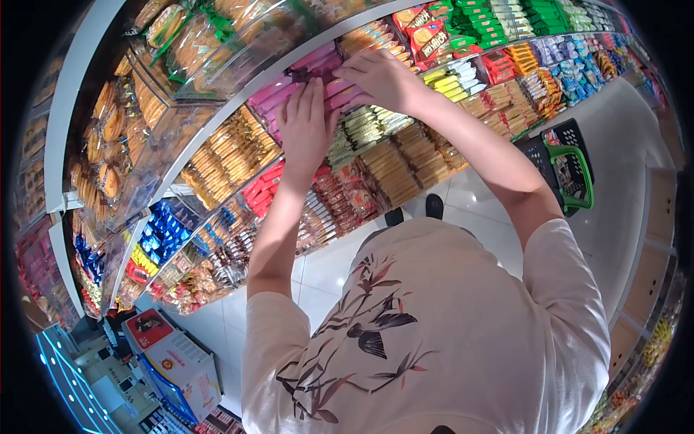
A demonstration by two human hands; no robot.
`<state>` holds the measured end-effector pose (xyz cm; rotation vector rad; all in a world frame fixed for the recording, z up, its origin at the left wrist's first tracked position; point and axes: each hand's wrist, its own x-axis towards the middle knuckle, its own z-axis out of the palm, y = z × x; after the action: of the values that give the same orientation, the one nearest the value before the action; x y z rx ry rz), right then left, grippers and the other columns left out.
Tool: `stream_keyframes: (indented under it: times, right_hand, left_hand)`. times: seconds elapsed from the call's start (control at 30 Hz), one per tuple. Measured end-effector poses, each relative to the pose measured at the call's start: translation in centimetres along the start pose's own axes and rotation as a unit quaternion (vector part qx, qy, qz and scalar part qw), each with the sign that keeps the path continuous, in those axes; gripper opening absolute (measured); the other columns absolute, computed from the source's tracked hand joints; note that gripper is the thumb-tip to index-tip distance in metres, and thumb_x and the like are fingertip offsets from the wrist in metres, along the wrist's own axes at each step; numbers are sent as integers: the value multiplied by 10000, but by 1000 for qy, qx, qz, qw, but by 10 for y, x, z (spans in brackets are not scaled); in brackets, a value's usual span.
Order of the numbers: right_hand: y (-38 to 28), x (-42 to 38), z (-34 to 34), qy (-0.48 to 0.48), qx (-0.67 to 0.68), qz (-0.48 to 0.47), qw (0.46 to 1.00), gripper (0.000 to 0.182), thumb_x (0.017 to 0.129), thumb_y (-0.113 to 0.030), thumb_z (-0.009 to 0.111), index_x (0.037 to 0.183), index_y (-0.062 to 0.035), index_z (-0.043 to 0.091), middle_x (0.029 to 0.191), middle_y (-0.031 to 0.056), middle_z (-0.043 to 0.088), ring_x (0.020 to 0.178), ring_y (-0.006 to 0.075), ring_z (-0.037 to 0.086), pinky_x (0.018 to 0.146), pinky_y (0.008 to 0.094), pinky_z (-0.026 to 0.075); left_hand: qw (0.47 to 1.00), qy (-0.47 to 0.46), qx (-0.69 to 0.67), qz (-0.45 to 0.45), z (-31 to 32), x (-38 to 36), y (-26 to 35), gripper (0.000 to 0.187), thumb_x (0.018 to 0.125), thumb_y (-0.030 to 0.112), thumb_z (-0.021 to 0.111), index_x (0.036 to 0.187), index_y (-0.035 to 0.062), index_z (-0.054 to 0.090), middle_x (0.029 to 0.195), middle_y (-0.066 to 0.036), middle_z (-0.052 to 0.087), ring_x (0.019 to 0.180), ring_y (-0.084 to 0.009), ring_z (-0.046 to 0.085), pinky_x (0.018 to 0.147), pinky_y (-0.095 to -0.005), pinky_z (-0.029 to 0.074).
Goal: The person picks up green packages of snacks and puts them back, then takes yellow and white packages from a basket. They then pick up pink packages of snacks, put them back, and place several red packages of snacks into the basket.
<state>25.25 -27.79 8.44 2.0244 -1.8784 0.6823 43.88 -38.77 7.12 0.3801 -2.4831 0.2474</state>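
Both hands are in a shelf bin of pink-wrapped snack packets (272, 95). My left hand (305, 119) lies over the packets at the near side of the bin, its fingers stretched forward and touching the wrappers. From the right, my right hand (383, 79) reaches across the same packets with its fingers extended over them. A darker gap (309, 71) shows among the packets between the two hands. No packet appears lifted, though the undersides of the fingers are hidden.
Golden stick snacks (230, 155) and white-green packets (372, 124) fill neighbouring bins. A clear-fronted upper shelf (238, 69) with bread packs overhangs on the left. To the right is a black basket with a green handle (571, 177). Red cracker packs (426, 40) sit farther back.
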Motion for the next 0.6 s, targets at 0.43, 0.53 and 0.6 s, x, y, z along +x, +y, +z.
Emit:
stream_keyframes:
  times: [0.43, 0.53, 0.6]
  right_hand:
    - [7, -9, 29, 12, -53, -15, 998, 460, 772, -372, 648, 1181, -165, 607, 1171, -46, 592, 1129, 167, 523, 985, 340, 394]
    - [1, -10, 31, -26, -89, 23, 995, 502, 804, -398, 627, 1250, -178, 563, 1184, -22, 585, 1181, 177, 507, 1010, 357, 376]
    - [-9, -9, 13, -76, -57, 56, 994, 526, 846, -415, 590, 1292, -144, 530, 1245, 53, 562, 1231, 209, 477, 1049, 384, 345]
  left_hand:
    - [996, -32, 85, 6, 8, -6, -1, 501, 865, 301, 626, 1311, 104, 511, 1259, -25, 570, 1123, -201, 530, 993, -431, 349]
    - [994, -60, 88, 3, 10, -6, 2, 509, 885, 310, 601, 1337, 108, 480, 1277, -38, 560, 1115, -211, 531, 1009, -449, 349]
    - [993, -63, 104, 12, 16, -9, 0, 508, 909, 319, 576, 1353, 98, 465, 1306, -47, 546, 1160, -228, 518, 1018, -460, 350]
